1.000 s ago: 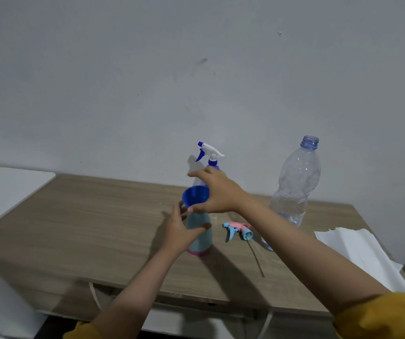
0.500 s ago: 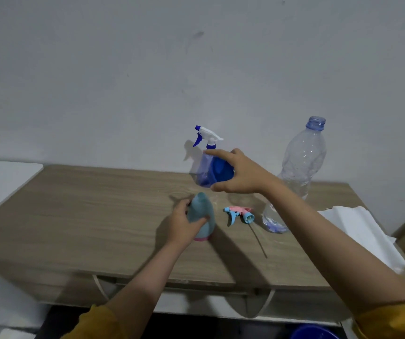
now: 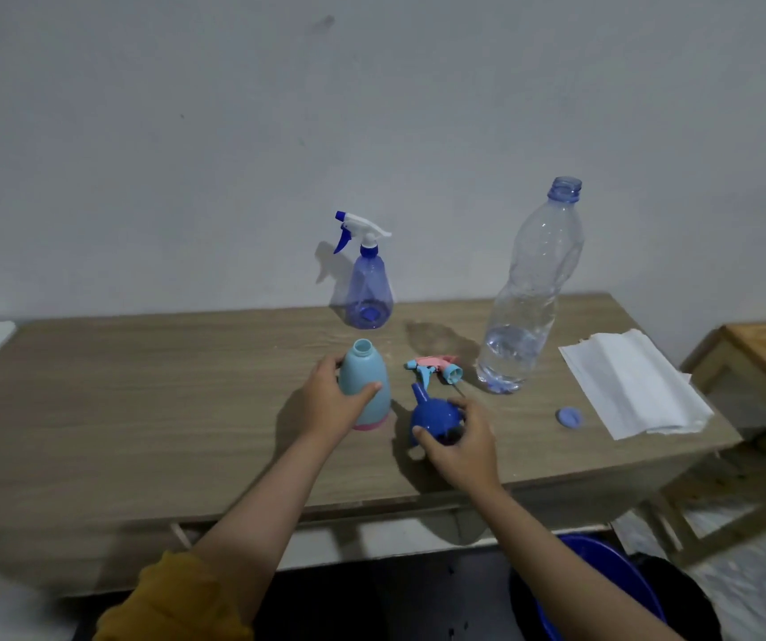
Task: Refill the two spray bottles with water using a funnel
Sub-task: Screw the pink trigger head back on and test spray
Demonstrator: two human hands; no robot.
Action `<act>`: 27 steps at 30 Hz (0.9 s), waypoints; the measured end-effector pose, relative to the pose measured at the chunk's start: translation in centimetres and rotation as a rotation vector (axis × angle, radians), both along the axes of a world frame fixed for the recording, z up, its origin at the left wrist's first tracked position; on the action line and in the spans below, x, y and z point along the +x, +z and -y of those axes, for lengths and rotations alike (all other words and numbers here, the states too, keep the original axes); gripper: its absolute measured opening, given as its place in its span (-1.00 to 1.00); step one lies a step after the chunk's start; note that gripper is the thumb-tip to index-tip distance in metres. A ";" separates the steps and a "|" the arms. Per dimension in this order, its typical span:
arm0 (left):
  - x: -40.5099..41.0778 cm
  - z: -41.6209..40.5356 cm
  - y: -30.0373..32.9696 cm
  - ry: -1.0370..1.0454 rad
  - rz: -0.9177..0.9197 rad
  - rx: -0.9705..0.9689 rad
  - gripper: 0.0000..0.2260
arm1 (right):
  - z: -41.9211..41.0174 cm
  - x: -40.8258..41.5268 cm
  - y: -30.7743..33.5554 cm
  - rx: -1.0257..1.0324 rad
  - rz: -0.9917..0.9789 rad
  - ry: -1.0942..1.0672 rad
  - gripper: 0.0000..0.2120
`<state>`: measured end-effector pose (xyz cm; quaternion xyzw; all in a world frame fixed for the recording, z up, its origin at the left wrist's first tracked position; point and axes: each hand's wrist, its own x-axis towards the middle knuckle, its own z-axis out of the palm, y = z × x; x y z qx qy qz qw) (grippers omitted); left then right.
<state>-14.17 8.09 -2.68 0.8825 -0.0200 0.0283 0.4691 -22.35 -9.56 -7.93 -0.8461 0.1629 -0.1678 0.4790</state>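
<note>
While the left hand (image 3: 330, 404) wraps its fingers and thumb around the light blue plastic spray bottle with a pink base (image 3: 365, 386), that bottle stands up with its top off, a bit left of the middle of the frame on the long wooden table (image 3: 140, 409). Behind it, near the wall, stands the see-through blue spray bottle with a white and blue trigger top (image 3: 368, 279). Just right of the left hand, the right hand (image 3: 462, 444) grips the dark blue plastic funnel (image 3: 434, 416), spout pointing up. Behind the funnel lies 1 pink and light blue trigger top (image 3: 436, 366). Farther right stand the big clear plastic water bottle (image 3: 531, 293), 1 small blue cap (image 3: 569, 417) and folded white paper (image 3: 630, 386).
</note>
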 end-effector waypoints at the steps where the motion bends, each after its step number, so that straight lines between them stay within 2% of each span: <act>1: 0.0 0.0 -0.1 -0.001 -0.005 -0.001 -0.48 | -0.4 -0.4 -0.7 0.001 -0.015 -0.020 -0.45; 8: -0.3 -0.2 -0.1 -0.002 0.008 0.026 -0.48 | -1.4 -0.5 -3.3 -0.117 -0.070 -0.095 -0.34; 12: -0.4 -0.2 -0.4 -0.002 0.034 0.021 -0.48 | -0.8 -1.0 -3.1 -0.135 -0.024 -0.013 -0.24; 15: -0.5 -0.1 -0.6 0.004 0.043 0.002 -0.47 | 0.4 -1.5 -1.6 -0.187 0.150 0.084 -0.33; 17: -0.5 0.0 -0.6 0.011 0.044 -0.018 -0.48 | 1.7 -0.6 -0.2 -0.245 0.279 0.099 -0.44; 19: -0.6 0.0 -0.6 0.022 0.043 -0.018 -0.49 | 2.9 1.3 1.2 -0.257 0.319 0.080 -0.59; 21: -0.7 0.0 -0.5 0.026 0.049 -0.017 -0.50 | 3.6 3.9 2.4 -0.273 0.233 0.036 -0.72; 25: -0.8 0.0 -0.7 0.036 0.046 0.013 -0.49 | 4.6 9.1 2.9 -0.419 -0.234 0.089 -0.74; 27: -0.8 0.0 -0.7 0.052 0.035 0.043 -0.47 | 4.6 10.3 3.0 -0.460 -0.400 0.126 -0.83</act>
